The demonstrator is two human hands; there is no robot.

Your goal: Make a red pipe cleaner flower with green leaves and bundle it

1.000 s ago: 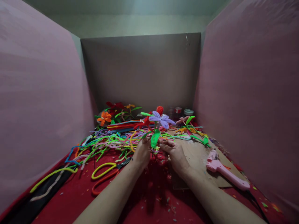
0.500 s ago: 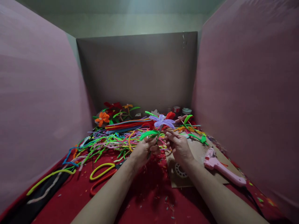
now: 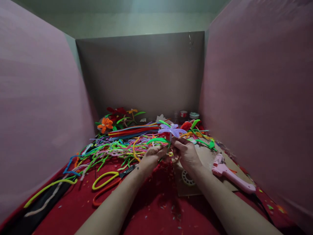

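Note:
Both my hands hold a pipe-cleaner flower over the red table. The flower has purple petals point(image 3: 172, 130) and a bright green leaf point(image 3: 156, 140) bent out to the left. My left hand point(image 3: 152, 156) is closed around the lower stem, just under the leaf. My right hand point(image 3: 187, 152) pinches the stem right below the purple petals. The stem itself is mostly hidden between my fingers.
A tangle of coloured pipe cleaners point(image 3: 117, 145) covers the table's back left, with finished flowers point(image 3: 105, 123) behind. Yellow-and-orange scissors point(image 3: 107, 181) lie at the left of my arm. A pink glue gun point(image 3: 228, 174) rests on brown cardboard point(image 3: 210, 160). Pink panels wall both sides.
The flower has tipped: its green leaf, hanging down a second ago, now points left. My right hand rose to just under the petals and both hands shifted slightly away from me.

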